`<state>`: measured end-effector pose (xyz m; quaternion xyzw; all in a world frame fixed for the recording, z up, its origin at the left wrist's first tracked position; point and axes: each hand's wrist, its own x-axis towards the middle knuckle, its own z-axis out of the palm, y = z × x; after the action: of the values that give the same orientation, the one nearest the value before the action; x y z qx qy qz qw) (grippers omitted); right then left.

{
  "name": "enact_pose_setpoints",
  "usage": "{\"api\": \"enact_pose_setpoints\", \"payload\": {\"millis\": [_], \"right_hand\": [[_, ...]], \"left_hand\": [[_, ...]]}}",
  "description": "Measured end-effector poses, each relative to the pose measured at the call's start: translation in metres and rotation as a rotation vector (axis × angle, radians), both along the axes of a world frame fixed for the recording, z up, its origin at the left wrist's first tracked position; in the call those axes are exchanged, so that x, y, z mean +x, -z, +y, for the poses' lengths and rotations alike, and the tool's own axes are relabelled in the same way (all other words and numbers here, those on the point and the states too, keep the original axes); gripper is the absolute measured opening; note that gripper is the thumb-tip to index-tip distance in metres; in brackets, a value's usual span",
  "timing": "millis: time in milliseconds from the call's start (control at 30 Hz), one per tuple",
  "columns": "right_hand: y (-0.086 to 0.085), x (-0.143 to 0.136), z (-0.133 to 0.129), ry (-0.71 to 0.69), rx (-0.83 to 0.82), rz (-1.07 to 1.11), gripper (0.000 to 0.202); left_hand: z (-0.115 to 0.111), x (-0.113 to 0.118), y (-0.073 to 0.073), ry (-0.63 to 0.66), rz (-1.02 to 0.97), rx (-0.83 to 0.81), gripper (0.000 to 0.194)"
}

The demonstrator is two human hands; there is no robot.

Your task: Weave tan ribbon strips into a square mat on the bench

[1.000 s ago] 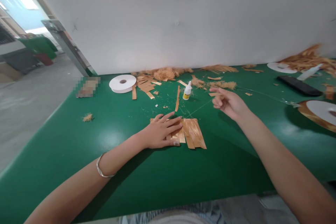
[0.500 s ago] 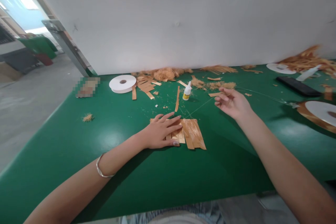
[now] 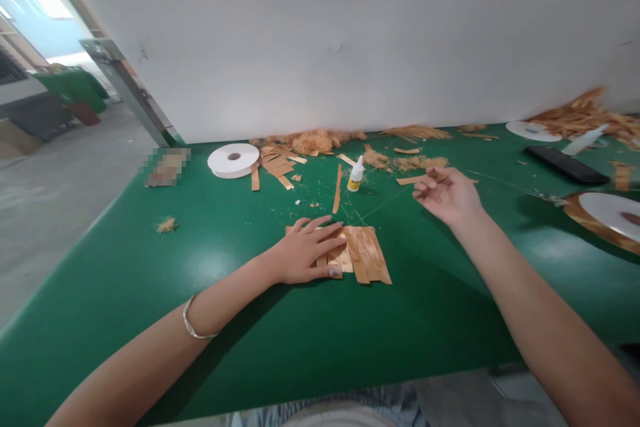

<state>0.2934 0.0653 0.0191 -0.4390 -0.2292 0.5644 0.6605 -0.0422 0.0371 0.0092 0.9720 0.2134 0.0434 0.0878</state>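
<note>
Left hand (image 3: 306, 253) spread wide, flat on the tan strips (image 3: 371, 255) — right hand (image 3: 447, 197) half-curled at their 2 o'clock, can't tell if it's pinching that thread (image 3: 385, 204).

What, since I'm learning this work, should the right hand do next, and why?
Probably pull the thin thread gently: it runs from near the far edge of the strips toward the right hand, and the left hand lies flat across them, which should steady them. Whether the right hand grips the thread is unclear.

Strips (image 3: 371, 255) part-hidden under left hand (image 3: 306, 255)
</note>
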Motion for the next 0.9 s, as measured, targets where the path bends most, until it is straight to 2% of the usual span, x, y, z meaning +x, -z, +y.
{"api": "enact_pose_setpoints", "payload": {"millis": [67, 200, 333, 467, 567, 700, 800, 900], "right_hand": [[0.002, 0.001, 0.001, 0.006, 0.011, -0.018, 0.006], [0.002, -0.001, 0.0, -0.001, 0.041, -0.034, 0.005], [-0.001, -0.006, -0.003, -0.037, 0.046, -0.02, 0.007], [-0.004, -0.011, -0.007, -0.12, 0.069, -0.033, 0.012], [-0.008, -0.012, -0.009, -0.221, 0.11, -0.063, 0.014], [-0.015, -0.019, -0.014, -0.282, 0.137, -0.139, 0.013], [-0.016, -0.032, -0.02, -0.331, 0.173, -0.261, 0.012], [-0.014, -0.053, -0.03, -0.352, 0.231, -0.525, 0.014]], "left_hand": [[0.0, -0.001, -0.001, 0.019, -0.044, 0.025, 0.062], [-0.001, -0.003, -0.004, 0.019, -0.234, 0.111, 0.039], [-0.002, -0.005, -0.005, -0.03, -0.34, 0.182, 0.033], [-0.001, -0.005, -0.004, -0.017, -0.279, 0.199, 0.034], [0.0, -0.004, -0.004, -0.006, -0.215, 0.193, 0.04], [0.002, -0.004, -0.005, -0.002, -0.138, 0.176, 0.049], [0.002, -0.005, -0.005, -0.007, -0.12, 0.177, 0.052], [0.002, -0.005, -0.004, -0.016, -0.123, 0.175, 0.052]]}}
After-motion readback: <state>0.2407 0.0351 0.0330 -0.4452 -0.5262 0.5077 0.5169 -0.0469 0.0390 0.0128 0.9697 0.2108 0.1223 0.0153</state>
